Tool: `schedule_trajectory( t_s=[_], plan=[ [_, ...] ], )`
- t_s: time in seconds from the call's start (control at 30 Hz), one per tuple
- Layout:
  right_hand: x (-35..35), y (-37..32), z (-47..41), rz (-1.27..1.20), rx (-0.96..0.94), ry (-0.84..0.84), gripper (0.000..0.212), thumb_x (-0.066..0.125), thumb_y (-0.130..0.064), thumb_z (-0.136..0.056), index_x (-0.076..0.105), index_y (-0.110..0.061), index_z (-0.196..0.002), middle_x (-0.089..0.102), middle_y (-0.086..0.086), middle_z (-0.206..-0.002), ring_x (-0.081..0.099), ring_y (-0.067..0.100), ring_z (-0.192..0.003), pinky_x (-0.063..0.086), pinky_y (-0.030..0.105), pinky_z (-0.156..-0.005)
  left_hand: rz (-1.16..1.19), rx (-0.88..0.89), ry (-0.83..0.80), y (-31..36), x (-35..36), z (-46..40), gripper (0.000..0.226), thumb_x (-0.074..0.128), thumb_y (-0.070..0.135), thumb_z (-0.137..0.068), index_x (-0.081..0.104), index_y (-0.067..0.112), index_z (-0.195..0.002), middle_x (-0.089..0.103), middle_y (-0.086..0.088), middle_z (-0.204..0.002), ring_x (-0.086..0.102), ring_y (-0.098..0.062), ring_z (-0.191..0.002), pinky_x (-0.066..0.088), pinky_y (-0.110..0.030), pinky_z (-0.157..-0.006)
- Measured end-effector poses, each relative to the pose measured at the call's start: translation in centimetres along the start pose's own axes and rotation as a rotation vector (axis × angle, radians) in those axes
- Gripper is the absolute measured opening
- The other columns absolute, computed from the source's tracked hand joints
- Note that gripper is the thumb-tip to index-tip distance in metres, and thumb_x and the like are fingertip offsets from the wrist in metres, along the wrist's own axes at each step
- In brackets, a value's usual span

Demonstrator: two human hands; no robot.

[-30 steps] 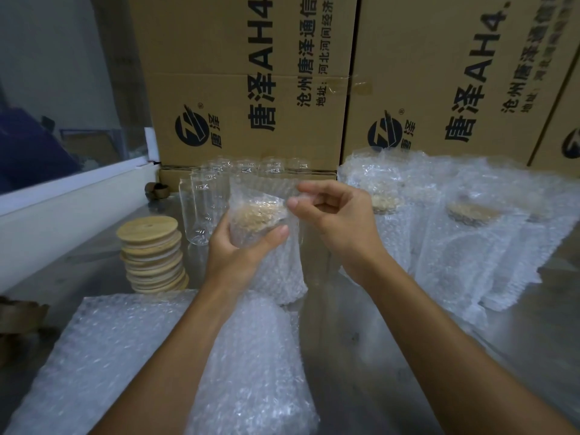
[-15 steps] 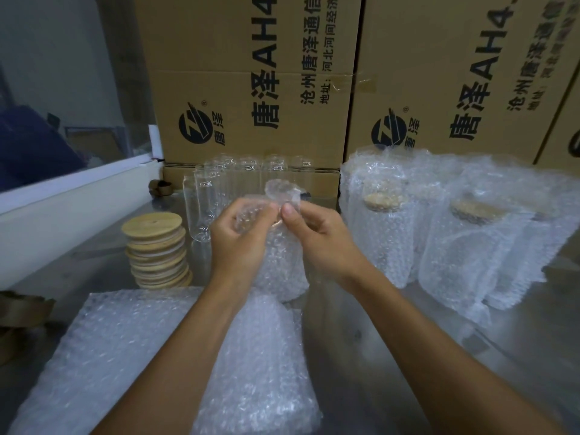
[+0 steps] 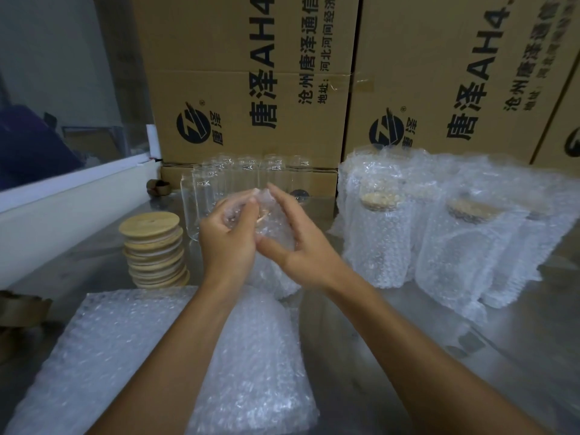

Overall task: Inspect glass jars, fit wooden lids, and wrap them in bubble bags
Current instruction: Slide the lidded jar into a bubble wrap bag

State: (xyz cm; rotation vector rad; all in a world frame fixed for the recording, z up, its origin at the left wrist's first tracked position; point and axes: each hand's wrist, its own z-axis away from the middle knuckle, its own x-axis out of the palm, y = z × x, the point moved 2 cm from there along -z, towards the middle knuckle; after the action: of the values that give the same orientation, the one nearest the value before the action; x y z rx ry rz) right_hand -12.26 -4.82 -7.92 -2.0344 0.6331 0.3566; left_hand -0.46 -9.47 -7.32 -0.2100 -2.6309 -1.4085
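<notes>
The clear glass jar with its round wooden lid, sheathed in a translucent bubble-wrap bag (image 3: 276,246), stood upright on the grey metal table (image 3: 392,356), between the stack of pale wooden lids (image 3: 153,246) and the row of wrapped jars (image 3: 392,233). The left hand (image 3: 227,243) pinched the bag's loose top with curled fingers; the right hand (image 3: 303,243) pressed nearly straight fingers against the fold. Folding well probably meant flattening the flap snugly over the lid while steadying the jar.

Both forearms were bare to the frame's edge, with the left hand (image 3: 227,243) and right hand (image 3: 306,246) ungloved and without rings.
</notes>
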Motion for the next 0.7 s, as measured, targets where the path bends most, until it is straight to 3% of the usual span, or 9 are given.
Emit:
schedule_trajectory(
  t_s=[0.07, 0.13, 0.2, 0.27, 0.33, 0.4, 0.47, 0.53, 0.7],
  plan=[
    [0.6, 0.7, 0.2, 0.013, 0.028, -0.038, 0.102, 0.08, -0.041, -0.077, 0.018, -0.039, -0.158, 0.031, -0.02, -0.16, 0.03, -0.007, -0.144, 0.03, 0.029, -0.12, 0.014, 0.008, -0.004, 0.3, 0.0, 0.0, 0.03, 0.064, 0.01, -0.094, 0.073, 0.037, -0.083, 0.075, 0.017, -0.093, 0.069, 0.001, -0.093, 0.052, -0.016, -0.079],
    [1.1, 1.8, 0.4, 0.019, 0.022, -0.018, 0.112, 0.09, -0.032, -0.069, 0.02, -0.033, -0.157, 0.037, -0.014, -0.157, 0.037, 0.001, -0.144, 0.036, 0.034, -0.119, -0.011, 0.017, -0.05, 0.5, 0.2, 0.1, 0.029, 0.065, 0.012, -0.094, 0.072, 0.038, -0.083, 0.075, 0.013, -0.096, 0.07, -0.004, -0.096, 0.056, -0.028, -0.087],
    [1.3, 2.5, 0.8, -0.01, 0.081, 0.066, 0.104, 0.094, -0.033, -0.065, 0.031, -0.038, -0.148, 0.052, -0.018, -0.14, 0.053, -0.003, -0.128, 0.049, 0.03, -0.105, -0.066, 0.052, -0.111, 0.7, 0.7, 0.5, 0.022, 0.067, 0.019, -0.094, 0.071, 0.04, -0.088, 0.072, 0.011, -0.107, 0.067, -0.007, -0.105, 0.054, -0.041, -0.096],
    [1.2, 2.9, 1.2, -0.022, 0.112, 0.134, 0.094, 0.093, -0.041, -0.064, 0.038, -0.041, -0.139, 0.058, -0.023, -0.128, 0.059, -0.007, -0.117, 0.052, 0.022, -0.094, -0.138, 0.092, -0.154, 0.5, 0.9, 0.8, 0.009, 0.069, 0.04, -0.09, 0.067, 0.044, -0.098, 0.064, 0.018, -0.119, 0.059, 0.003, -0.114, 0.051, -0.036, -0.099],
    [0.9, 3.0, 1.1, -0.041, 0.094, 0.175, 0.085, 0.086, -0.045, -0.064, 0.041, -0.038, -0.136, 0.059, -0.025, -0.124, 0.059, -0.009, -0.115, 0.051, 0.016, -0.09, -0.179, 0.069, -0.191, 0.2, 0.9, 1.2, 0.05, 0.071, 0.067, -0.073, 0.059, 0.049, -0.117, 0.055, 0.026, -0.128, 0.047, 0.016, -0.118, 0.044, -0.018, -0.094],
    [0.7, 2.7, 0.8, -0.077, 0.07, 0.208, 0.075, 0.08, -0.042, -0.068, 0.044, -0.035, -0.134, 0.061, -0.021, -0.122, 0.062, -0.005, -0.114, 0.053, 0.021, -0.091, -0.157, 0.023, -0.224, -0.3, 0.9, 1.3, 0.086, 0.076, 0.078, -0.057, 0.044, 0.052, -0.132, 0.05, 0.024, -0.136, 0.045, 0.013, -0.123, 0.041, -0.015, -0.094],
    [0.4, 2.6, 0.3, -0.152, 0.055, 0.237, 0.071, 0.082, -0.033, -0.071, 0.046, -0.032, -0.133, 0.066, -0.013, -0.122, 0.067, 0.008, -0.114, 0.057, 0.037, -0.094, -0.114, -0.006, -0.277, -0.7, 1.0, 1.4, 0.1, 0.081, 0.077, -0.049, 0.037, 0.05, -0.136, 0.053, 0.02, -0.135, 0.054, 0.004, -0.121, 0.048, -0.023, -0.096],
    [0.0, 2.8, 0.0, -0.225, 0.066, 0.258, 0.075, 0.085, -0.028, -0.07, 0.045, -0.029, -0.132, 0.069, -0.004, -0.12, 0.07, 0.019, -0.111, 0.057, 0.048, -0.093, -0.065, -0.043, -0.334, -1.0, 1.1, 1.4, 0.103, 0.084, 0.074, -0.048, 0.039, 0.045, -0.135, 0.06, 0.02, -0.126, 0.062, 0.003, -0.112, 0.055, -0.023, -0.088],
    [-0.6, 3.0, 1.0, -0.188, 0.09, 0.297, 0.08, 0.088, -0.037, -0.065, 0.045, -0.032, -0.133, 0.068, -0.007, -0.12, 0.07, 0.014, -0.11, 0.059, 0.045, -0.091, -0.097, -0.077, -0.318, -1.4, 1.9, 1.8, 0.086, 0.088, 0.052, -0.046, 0.052, 0.039, -0.123, 0.07, 0.019, -0.106, 0.069, 0.002, -0.094, 0.059, -0.023, -0.079]
  ],
)
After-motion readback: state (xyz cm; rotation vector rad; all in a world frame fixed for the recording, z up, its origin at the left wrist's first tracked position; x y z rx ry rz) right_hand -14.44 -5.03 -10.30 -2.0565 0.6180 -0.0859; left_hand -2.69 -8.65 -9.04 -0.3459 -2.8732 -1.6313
